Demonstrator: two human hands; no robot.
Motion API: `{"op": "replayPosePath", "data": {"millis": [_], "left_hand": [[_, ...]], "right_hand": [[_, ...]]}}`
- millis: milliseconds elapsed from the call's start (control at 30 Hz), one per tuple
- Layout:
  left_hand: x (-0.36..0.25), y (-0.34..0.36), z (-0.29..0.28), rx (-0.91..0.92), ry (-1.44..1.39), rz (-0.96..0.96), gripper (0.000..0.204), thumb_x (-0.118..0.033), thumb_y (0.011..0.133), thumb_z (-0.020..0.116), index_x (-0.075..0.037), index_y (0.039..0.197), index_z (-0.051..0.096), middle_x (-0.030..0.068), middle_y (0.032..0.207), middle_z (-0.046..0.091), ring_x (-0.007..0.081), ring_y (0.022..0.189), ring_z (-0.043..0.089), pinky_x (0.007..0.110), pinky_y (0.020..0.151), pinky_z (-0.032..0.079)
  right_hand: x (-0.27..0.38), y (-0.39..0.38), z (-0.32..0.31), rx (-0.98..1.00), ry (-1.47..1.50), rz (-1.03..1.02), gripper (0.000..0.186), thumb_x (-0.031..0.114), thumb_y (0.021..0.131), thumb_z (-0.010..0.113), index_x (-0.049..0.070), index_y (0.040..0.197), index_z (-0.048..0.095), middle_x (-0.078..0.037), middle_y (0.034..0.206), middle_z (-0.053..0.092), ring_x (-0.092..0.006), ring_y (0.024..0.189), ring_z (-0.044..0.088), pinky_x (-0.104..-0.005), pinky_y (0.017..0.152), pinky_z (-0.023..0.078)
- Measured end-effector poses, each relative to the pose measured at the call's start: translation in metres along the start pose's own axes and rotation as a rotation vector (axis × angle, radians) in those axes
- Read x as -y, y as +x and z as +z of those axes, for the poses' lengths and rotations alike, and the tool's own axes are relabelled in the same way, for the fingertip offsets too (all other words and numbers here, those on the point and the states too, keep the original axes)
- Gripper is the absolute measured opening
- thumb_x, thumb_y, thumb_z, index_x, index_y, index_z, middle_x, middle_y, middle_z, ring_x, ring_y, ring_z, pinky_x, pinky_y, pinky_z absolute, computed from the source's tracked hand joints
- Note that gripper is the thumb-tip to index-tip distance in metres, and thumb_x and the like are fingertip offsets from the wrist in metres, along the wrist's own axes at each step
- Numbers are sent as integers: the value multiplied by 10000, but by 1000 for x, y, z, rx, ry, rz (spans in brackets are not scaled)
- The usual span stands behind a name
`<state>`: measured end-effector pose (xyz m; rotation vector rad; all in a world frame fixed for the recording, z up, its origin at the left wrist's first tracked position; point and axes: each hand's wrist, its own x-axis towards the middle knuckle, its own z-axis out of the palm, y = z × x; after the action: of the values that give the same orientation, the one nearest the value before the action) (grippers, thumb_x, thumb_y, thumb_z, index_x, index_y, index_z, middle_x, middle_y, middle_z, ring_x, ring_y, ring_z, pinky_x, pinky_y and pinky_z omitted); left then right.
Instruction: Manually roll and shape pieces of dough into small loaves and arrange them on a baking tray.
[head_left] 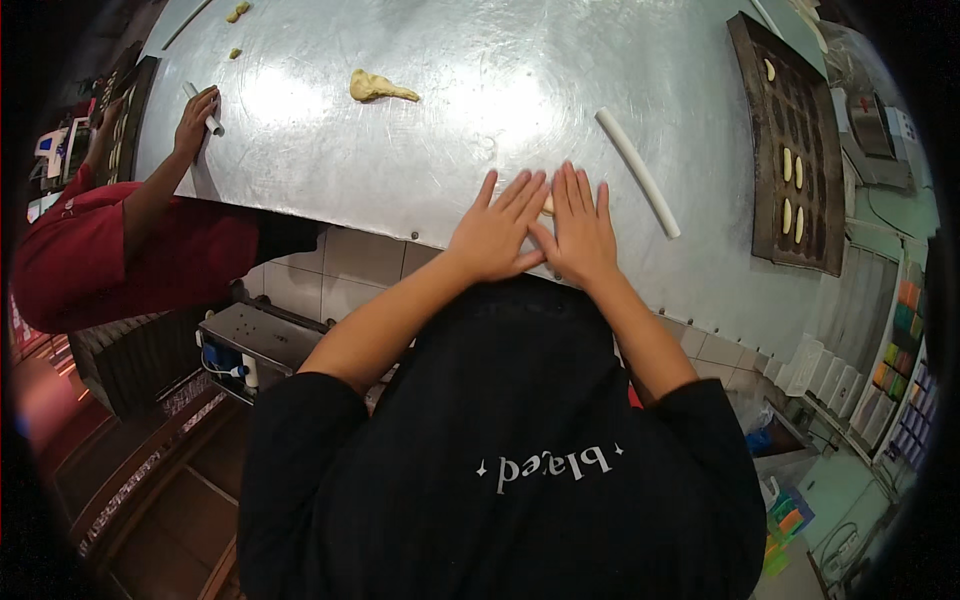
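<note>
A small piece of dough (548, 205) lies on the metal table (480, 130), mostly hidden between and under my hands. My left hand (497, 230) rests flat with its fingers stretched out, touching the dough from the left. Flat beside it is my right hand (582, 228), fingers straight, its thumb close to the left one. Neither hand grips anything. To the right of them lies a white rolling pin (638, 172). Farther off on the table is a larger, tapered lump of yellowish dough (380, 87).
A dark moulded baking tray (815, 200) holding several shaped dough pieces (787, 165) stands at the right. On the left, a co-worker in a red shirt (130, 240) has a hand on another white rolling pin (213, 124). Small dough bits (236, 53) lie at the far left.
</note>
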<state>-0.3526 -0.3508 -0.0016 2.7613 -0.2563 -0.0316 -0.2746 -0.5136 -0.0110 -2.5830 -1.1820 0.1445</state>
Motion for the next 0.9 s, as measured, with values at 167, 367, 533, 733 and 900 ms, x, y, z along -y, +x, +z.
{"op": "replayPosePath", "data": {"millis": [167,367,533,733,900], "left_hand": [[-1,-44,2,26,-81,117,673,-389,916,546,-48,1459,341,131,1539,312,298,1424,293,564,1147,163],[35,-31,-17,-267,-402,-76,618,-242,891,576,-20,1429,369,230,1511,311,405,1404,285,595,1130,146],[70,-29,-23,-212,-27,-226,622,-395,929,507,-32,1421,394,203,1515,318,361,1412,282,596,1130,149],[70,-31,-20,-188,18,-215,604,-462,950,463,-68,1408,429,156,1517,340,311,1412,302,568,1138,167],[70,-33,-22,-219,-45,-213,527,-387,956,473,-91,1392,469,141,1497,381,309,1400,329,553,1140,176]], "right_hand": [[9,-44,-15,171,-15,-8,789,489,903,524,-17,1467,303,-196,1548,256,-333,1442,229,-566,1147,130],[52,37,-16,-145,-44,136,793,509,897,527,-13,1459,326,-181,1552,259,-327,1440,236,-556,1150,134],[49,-23,0,47,-38,71,799,537,894,522,-18,1444,355,-199,1531,299,-326,1429,266,-538,1151,156],[33,60,13,-97,-84,127,817,528,902,520,-26,1464,308,-207,1538,279,-336,1439,238,-535,1153,145],[46,-18,-4,152,-101,92,819,524,899,515,-26,1466,296,-207,1545,260,-338,1441,228,-513,1166,119]]}}
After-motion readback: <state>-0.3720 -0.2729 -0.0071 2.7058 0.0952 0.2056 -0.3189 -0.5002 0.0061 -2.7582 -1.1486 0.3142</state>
